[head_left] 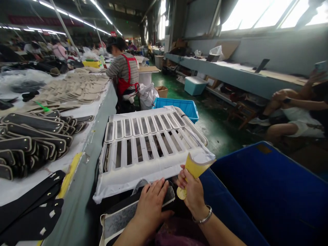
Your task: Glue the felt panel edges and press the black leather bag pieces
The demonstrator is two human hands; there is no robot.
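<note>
My left hand lies with its fingers stretched over the far end of a long dark grey strip with a pale border, low in front of me. My right hand is closed around a yellow tool with a wide, flared, curved top edge and a rounded lower end; its exact kind I cannot tell. Just beyond both hands is a white-covered slatted rack. Along its far side lies a row of several small dark pieces with white borders.
On the left, a long table bears stacked black strips, beige pieces and black straps. A large blue bin stands right, a lighter blue crate beyond the rack. One person in a red apron sits ahead; another sits right.
</note>
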